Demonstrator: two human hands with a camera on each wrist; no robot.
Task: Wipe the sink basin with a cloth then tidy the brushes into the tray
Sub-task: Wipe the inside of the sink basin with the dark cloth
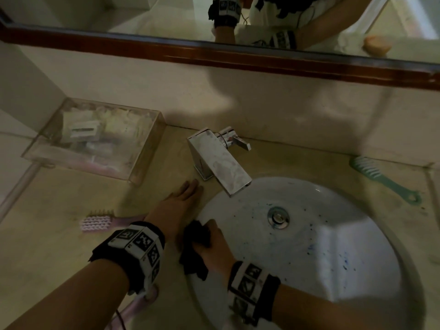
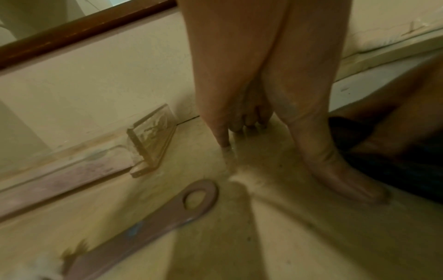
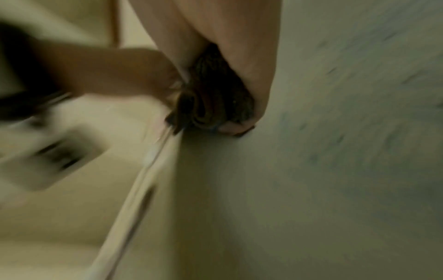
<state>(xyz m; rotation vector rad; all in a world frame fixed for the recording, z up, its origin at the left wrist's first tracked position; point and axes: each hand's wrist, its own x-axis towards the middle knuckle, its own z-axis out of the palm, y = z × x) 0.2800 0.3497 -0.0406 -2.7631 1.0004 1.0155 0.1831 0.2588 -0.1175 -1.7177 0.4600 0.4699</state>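
Beyond the left hand, which lies flat with straight fingers pressed on the beige counter, a clear tray stands against the wall, holding small packets and what looks like a pink brush. Just to the outside of the left wrist lies a pink brush, bristles up, its looped handle end close under the palm in the left wrist view. Ahead of both hands the steel tap juts over the sink basin, its spout hanging above the rim just beyond the left fingertips. Far to the right of the right hand, past the basin, a green brush lies on the counter. The right hand curls round a dark, bunched cloth and presses it on the basin's left rim, beside the left wrist; folds of it bulge from the fist. The basin is white and oval, speckled with blue spots, most thickly on the side away from the right hand, with a chrome drain in the middle. A wood-framed mirror runs above
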